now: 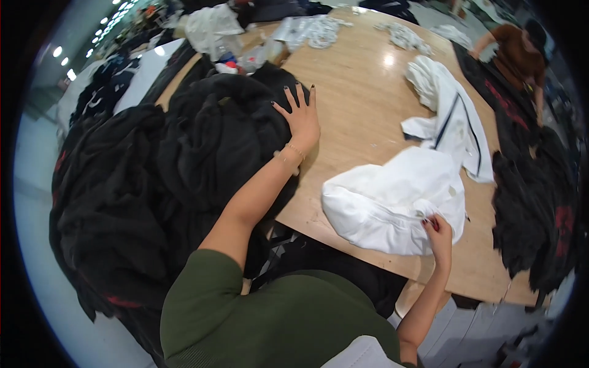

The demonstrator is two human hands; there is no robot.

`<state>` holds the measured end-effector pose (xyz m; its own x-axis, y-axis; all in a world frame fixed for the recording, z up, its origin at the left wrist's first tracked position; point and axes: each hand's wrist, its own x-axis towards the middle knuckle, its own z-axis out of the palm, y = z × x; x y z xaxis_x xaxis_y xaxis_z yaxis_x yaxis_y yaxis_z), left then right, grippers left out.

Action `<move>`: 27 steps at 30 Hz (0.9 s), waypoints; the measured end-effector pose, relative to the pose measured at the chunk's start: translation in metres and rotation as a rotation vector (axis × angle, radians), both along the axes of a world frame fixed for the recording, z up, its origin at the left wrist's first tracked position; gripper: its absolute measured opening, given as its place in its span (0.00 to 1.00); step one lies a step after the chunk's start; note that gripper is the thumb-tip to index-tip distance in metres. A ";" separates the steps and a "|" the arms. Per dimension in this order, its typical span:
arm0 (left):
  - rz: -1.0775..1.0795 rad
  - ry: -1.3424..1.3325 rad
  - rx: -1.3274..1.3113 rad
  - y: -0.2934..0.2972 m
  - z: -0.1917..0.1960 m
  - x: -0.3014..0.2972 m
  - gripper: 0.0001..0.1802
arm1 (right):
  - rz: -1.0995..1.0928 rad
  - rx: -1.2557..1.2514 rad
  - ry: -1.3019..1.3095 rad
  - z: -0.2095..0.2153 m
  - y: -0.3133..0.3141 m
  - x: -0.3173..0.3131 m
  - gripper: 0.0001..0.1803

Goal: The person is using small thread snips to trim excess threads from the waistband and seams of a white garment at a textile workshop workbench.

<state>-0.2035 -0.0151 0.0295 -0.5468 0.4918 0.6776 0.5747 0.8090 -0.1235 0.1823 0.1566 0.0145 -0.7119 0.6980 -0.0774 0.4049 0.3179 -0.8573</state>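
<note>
My left hand (300,119) lies with fingers spread on the right side of a big heap of black garments (215,135). Close to the table's front edge, my right hand (439,232) pinches a fold of a white garment (392,196). That garment is bunched up near me and stretches away over the wooden table (356,86). Its far part carries dark blue stripes, and a crumpled end lies farthest off. My right fingertips are partly hidden in the cloth.
More black garments with red patches (534,208) hang over the table's right edge. A person in a brown top (512,58) is at the far right. White plastic bags (211,27) and bundled white strips (402,37) lie toward the back.
</note>
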 end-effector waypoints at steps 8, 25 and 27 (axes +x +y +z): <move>0.190 -0.341 0.247 -0.081 0.050 -0.078 0.12 | -0.073 -0.282 0.098 -0.003 -0.002 0.002 0.03; 0.806 -0.093 0.061 -0.377 0.133 -0.177 0.35 | -0.087 -0.390 0.094 0.000 0.003 0.011 0.03; 0.704 -0.256 -0.442 -0.510 0.102 -0.241 0.34 | 0.070 -0.491 0.214 -0.025 0.013 -0.012 0.04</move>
<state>-0.4447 -0.5254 0.1317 -0.9323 0.1708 0.3188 0.0114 0.8949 -0.4461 0.1705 0.1696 -0.0104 -0.7911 0.5664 -0.2310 0.1973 -0.1211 -0.9728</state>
